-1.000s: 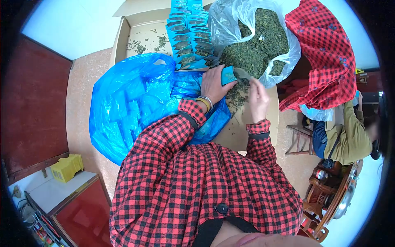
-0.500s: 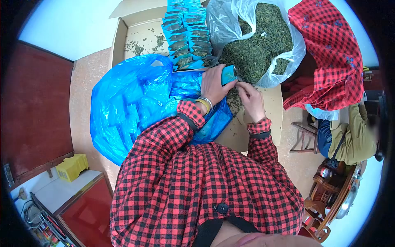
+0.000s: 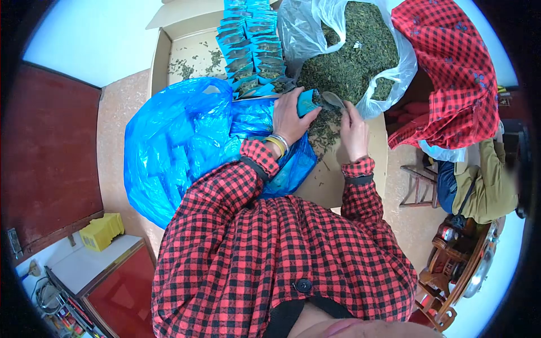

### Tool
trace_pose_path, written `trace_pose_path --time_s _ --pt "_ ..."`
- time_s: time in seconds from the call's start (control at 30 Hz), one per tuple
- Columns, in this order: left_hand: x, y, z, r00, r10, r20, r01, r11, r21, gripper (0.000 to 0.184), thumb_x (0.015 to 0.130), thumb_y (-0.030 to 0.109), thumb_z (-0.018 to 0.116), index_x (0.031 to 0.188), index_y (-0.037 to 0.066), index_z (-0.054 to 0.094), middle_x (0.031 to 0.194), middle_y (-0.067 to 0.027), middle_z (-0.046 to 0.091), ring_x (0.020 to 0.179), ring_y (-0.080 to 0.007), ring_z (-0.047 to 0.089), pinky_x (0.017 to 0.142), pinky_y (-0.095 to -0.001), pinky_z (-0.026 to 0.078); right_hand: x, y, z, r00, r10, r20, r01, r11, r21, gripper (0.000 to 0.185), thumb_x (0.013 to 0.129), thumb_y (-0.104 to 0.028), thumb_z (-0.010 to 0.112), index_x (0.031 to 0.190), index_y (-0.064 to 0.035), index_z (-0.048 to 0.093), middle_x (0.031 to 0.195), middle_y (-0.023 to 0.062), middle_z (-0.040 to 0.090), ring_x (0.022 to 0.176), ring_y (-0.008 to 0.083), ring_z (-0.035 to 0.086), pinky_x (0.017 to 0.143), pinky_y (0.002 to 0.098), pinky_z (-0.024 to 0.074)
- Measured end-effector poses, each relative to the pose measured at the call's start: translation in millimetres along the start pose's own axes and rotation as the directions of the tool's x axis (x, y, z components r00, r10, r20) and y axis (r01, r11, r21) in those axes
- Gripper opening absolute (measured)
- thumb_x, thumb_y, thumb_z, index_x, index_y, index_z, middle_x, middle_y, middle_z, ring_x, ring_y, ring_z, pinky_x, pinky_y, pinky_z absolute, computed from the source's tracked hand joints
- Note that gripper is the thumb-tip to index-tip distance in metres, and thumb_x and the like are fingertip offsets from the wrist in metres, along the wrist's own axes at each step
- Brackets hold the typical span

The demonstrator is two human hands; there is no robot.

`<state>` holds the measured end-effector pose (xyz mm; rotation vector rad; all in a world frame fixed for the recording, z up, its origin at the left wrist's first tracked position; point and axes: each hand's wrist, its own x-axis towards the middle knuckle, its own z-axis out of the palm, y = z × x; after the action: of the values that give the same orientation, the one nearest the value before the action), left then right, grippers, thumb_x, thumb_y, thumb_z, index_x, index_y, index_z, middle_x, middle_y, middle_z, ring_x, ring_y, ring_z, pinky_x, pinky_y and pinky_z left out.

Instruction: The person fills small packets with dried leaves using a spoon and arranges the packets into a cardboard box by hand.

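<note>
My left hand (image 3: 288,118), with bracelets at the wrist, grips a small teal packet (image 3: 307,102) whose opening faces right. In my right hand (image 3: 354,134) is the handle of a metal spoon (image 3: 333,99), its bowl just right of the packet's mouth. Loose dark leaves (image 3: 324,135) lie on the cardboard below the spoon. Behind my hands, a clear plastic bag (image 3: 307,31) holds a large heap of dried leaves (image 3: 349,62). Two rows of filled teal packets (image 3: 239,53) stand to the left of that bag.
A blue plastic bag (image 3: 169,146) bulges over the left of the cardboard box (image 3: 160,62). Red checked cloth (image 3: 451,73) hangs at the right. Beyond it sits another person (image 3: 487,186). A yellow object (image 3: 102,231) rests on a cabinet at the lower left.
The spoon moved in to the packet's mouth half a second ago and has now drawn back to the right with my right hand. My left hand keeps its hold on the packet.
</note>
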<state>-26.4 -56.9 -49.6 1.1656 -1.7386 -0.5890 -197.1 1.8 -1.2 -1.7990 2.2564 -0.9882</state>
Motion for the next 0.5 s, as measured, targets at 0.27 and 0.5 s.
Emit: trace_pose_path --time_s 0.27,0.5 --pt "2 3 -3 1.0 0.017 0.01 -0.017 0.999 0.04 0.066 0.077 0.04 0.076 0.126 0.003 0.052 0.111 -0.0192 0.062 0.104 -0.0364 0.059 0.091 -0.0441 0.042 16 9 49 0.981 -0.194 0.014 0.192 0.978 0.078 0.026 0.093 -0.013 0.054 0.116 -0.0073 0.066 0.087 0.0194 0.071 0.069 0.0349 0.069 0.062 0.0411 0.0538" --pt "1 3 -2 1.0 0.001 0.028 -0.002 0.999 0.035 0.069 0.077 0.041 0.077 0.128 0.003 0.05 0.113 -0.019 0.061 0.107 -0.0353 0.057 0.093 -0.044 0.041 27 5 22 0.889 0.293 0.351 -0.443 0.744 0.5 0.027 0.095 -0.013 0.054 0.116 -0.0003 0.065 0.086 0.0101 0.072 0.06 0.0115 0.062 0.054 0.0258 0.0493"
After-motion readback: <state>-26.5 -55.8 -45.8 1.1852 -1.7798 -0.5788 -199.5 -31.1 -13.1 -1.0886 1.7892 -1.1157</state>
